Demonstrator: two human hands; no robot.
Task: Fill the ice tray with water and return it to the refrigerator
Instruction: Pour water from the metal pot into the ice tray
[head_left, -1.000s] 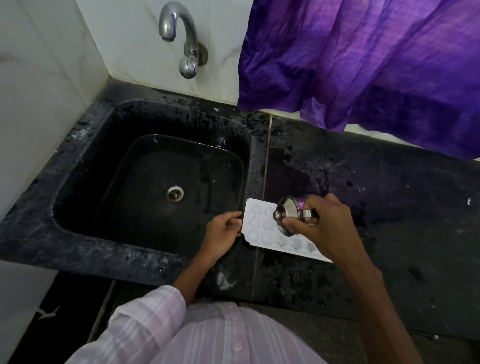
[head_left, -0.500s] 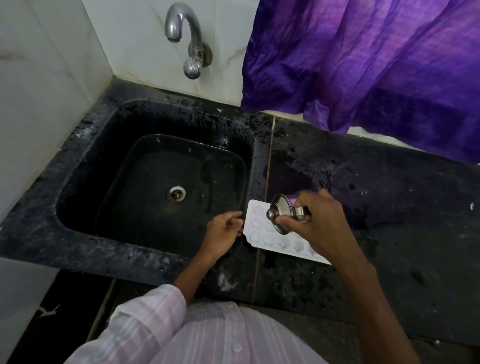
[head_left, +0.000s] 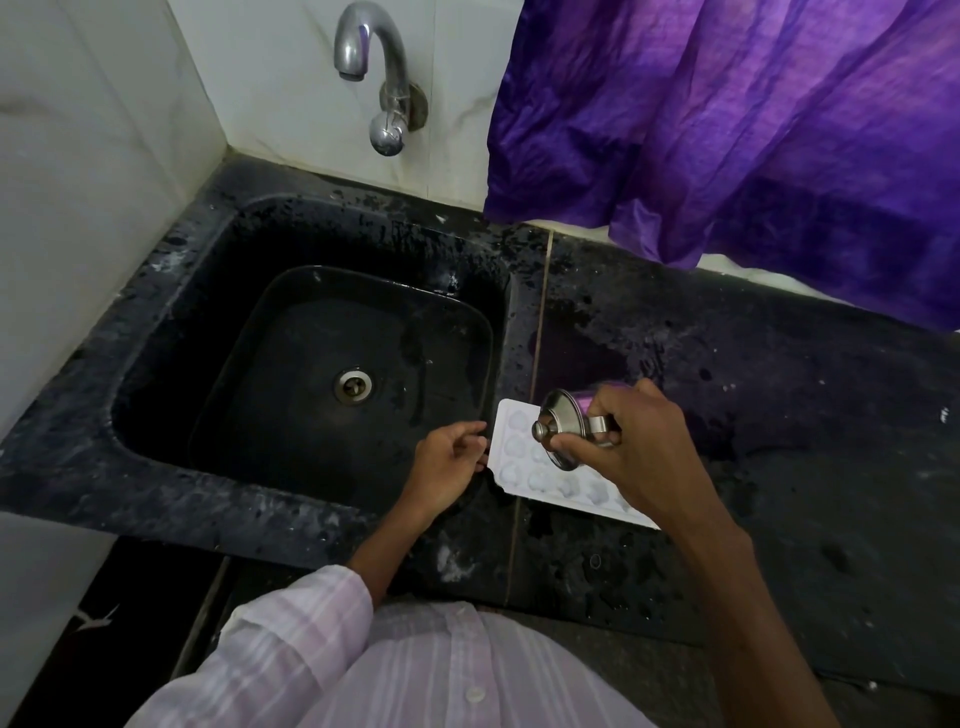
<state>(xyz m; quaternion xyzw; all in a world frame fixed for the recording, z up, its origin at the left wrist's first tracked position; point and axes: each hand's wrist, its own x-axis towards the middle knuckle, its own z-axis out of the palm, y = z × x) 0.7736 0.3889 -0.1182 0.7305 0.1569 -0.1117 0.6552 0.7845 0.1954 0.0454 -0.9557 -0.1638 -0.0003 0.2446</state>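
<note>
Pouring seems underway: right hand (head_left: 636, 452) grips a tilted steel vessel (head_left: 569, 426) over the ice tray (head_left: 524, 467); left hand (head_left: 449, 460), loosely curled, steadies its edge; next, fill remaining cells evenly.

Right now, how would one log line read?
right hand: tilting steel cup over ice tray | left hand: at tray edge | tray: on counter
</note>
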